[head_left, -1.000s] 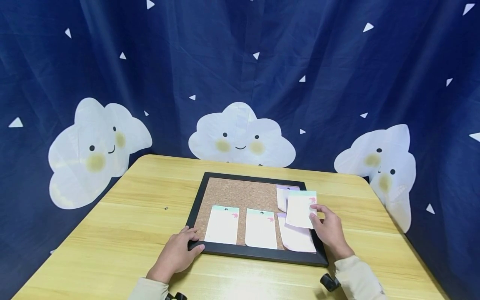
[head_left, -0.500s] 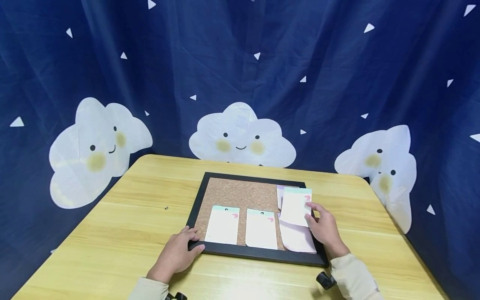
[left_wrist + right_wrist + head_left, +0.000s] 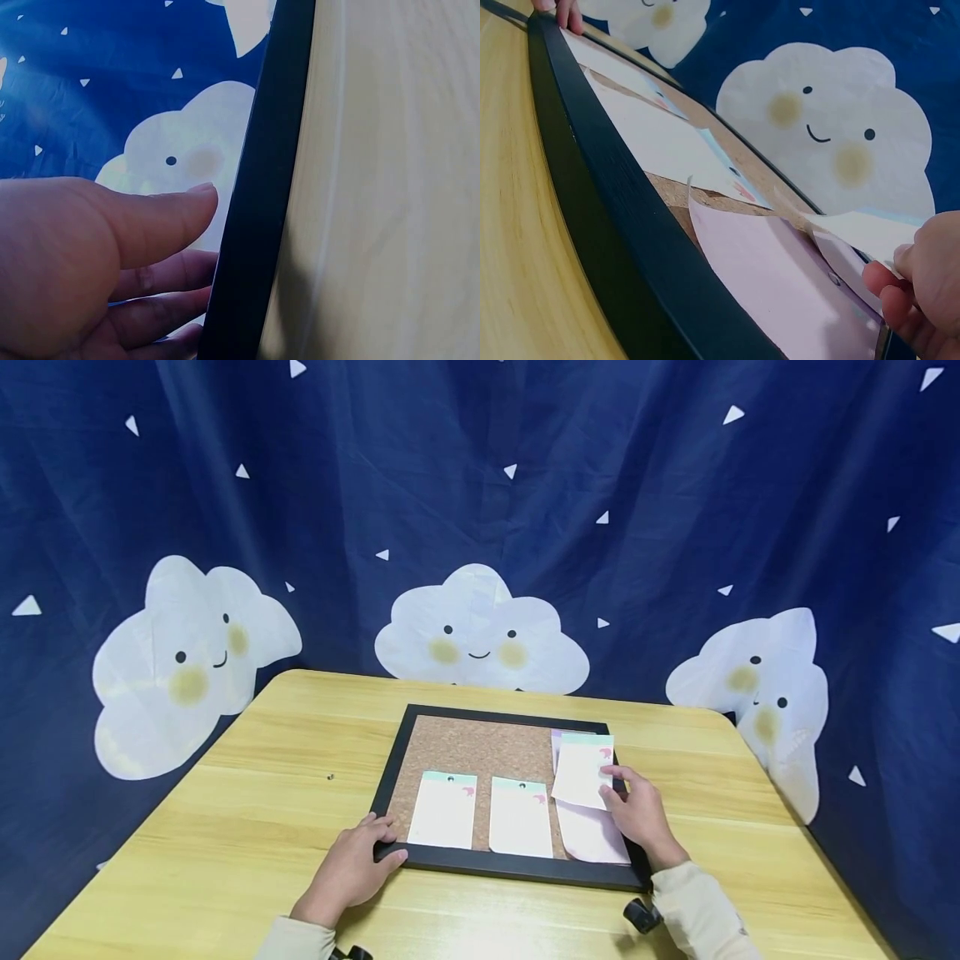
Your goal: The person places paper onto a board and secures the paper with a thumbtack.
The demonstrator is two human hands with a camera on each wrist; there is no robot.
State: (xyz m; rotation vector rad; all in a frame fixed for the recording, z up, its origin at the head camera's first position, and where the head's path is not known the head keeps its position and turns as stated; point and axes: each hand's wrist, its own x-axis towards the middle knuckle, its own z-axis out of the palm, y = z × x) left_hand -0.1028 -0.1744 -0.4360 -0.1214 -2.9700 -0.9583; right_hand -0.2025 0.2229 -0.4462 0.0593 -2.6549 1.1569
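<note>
A black-framed corkboard [image 3: 480,745] lies on the table. My left hand [image 3: 351,867] rests on its lower left corner, thumb along the front edge and fingers over the left side. My right hand [image 3: 639,808] pinches a note sheet [image 3: 582,777] with a green top strip by its right edge, above the board's right part. Beneath it are a lilac sheet [image 3: 592,837] with a curled edge and another purple-topped sheet [image 3: 556,743], mostly covered. Two green-topped sheets, the left sheet [image 3: 444,814] and the middle sheet [image 3: 521,822], are pinned side by side along the front.
The wooden table [image 3: 247,827] carries one tiny metallic object [image 3: 330,777], possibly a pin, left of the board. A dark blue curtain [image 3: 337,485] with smiling clouds hangs behind. Black wrist gear [image 3: 641,916] shows below the right hand.
My right hand has moved left with the pinched sheet, which covers more of the upper purple-topped sheet and hides its pin. The left hand and board look still.
</note>
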